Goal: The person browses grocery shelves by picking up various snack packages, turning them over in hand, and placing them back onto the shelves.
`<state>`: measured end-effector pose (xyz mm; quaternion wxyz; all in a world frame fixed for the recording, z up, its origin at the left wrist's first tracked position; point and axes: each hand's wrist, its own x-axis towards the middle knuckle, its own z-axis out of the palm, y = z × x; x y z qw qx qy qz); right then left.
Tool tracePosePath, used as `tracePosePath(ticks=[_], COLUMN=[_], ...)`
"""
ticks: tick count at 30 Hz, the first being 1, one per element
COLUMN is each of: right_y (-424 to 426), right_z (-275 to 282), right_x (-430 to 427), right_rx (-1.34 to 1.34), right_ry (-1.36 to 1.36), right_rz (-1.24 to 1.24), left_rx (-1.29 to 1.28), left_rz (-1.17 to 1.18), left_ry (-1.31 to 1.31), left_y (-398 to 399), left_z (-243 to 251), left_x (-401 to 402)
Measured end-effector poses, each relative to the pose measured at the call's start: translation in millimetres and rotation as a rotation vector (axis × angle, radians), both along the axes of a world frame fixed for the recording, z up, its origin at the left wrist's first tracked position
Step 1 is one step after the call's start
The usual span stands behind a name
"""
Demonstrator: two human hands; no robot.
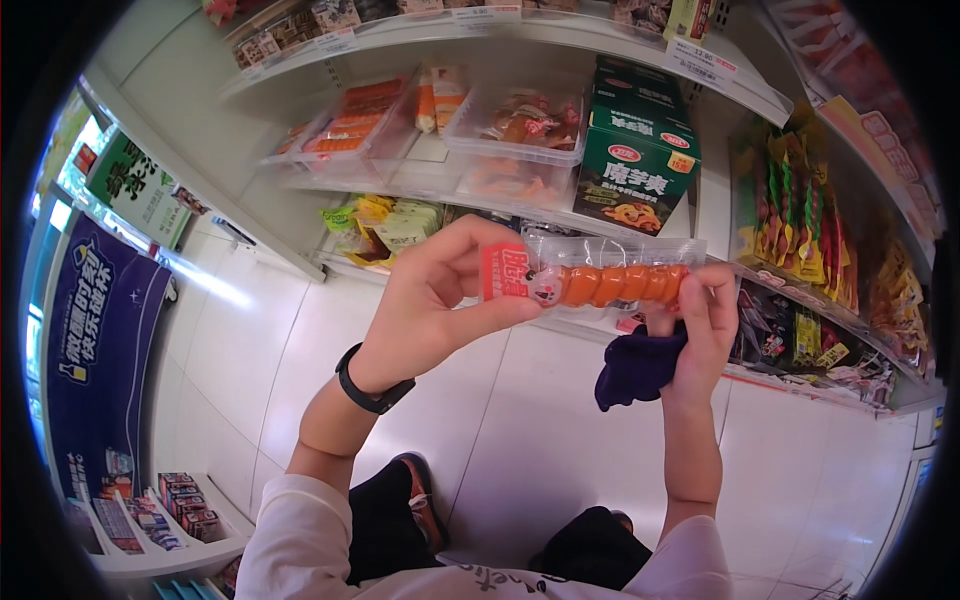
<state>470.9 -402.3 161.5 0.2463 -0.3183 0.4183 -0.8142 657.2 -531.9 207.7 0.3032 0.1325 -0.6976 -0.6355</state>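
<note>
A clear plastic packet of orange ridged snack sausage point(619, 286), with a red printed end, is stretched level between my two hands. My left hand point(442, 292) pinches the red end between thumb and fingers; a black band is on that wrist. The other end is gripped by my right hand point(701, 322), whose lower fingers also hold a dark purple cloth point(637, 367) hanging beneath the packet. Beyond the packet stand a clear plastic tub point(517, 150) of wrapped snacks and a green snack box point(637, 157) on a shelf.
Curved white shelves point(427, 199) run across the front, with another clear bin of orange packets point(352, 120) at the left. Bagged snacks point(802, 217) fill the right shelves. A purple printed panel point(105, 337) and a small display rack point(180, 559) stand at the left. Pale tiles point(487, 450) cover the floor.
</note>
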Motion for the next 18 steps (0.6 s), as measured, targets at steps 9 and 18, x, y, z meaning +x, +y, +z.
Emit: tracePosePath(ticks=[9, 18], right_y=[3, 5], right_z=[0, 9], right_x=[-8, -7], right_rx=[0.070, 0.104], right_ry=[0.075, 0.136], right_rz=[0.028, 0.227], left_rx=[0.146, 0.183], left_rz=[-0.024, 0.054], left_ry=[0.044, 0.175], left_y=[-10, -12], left_z=[2, -4], left_x=[-4, -7])
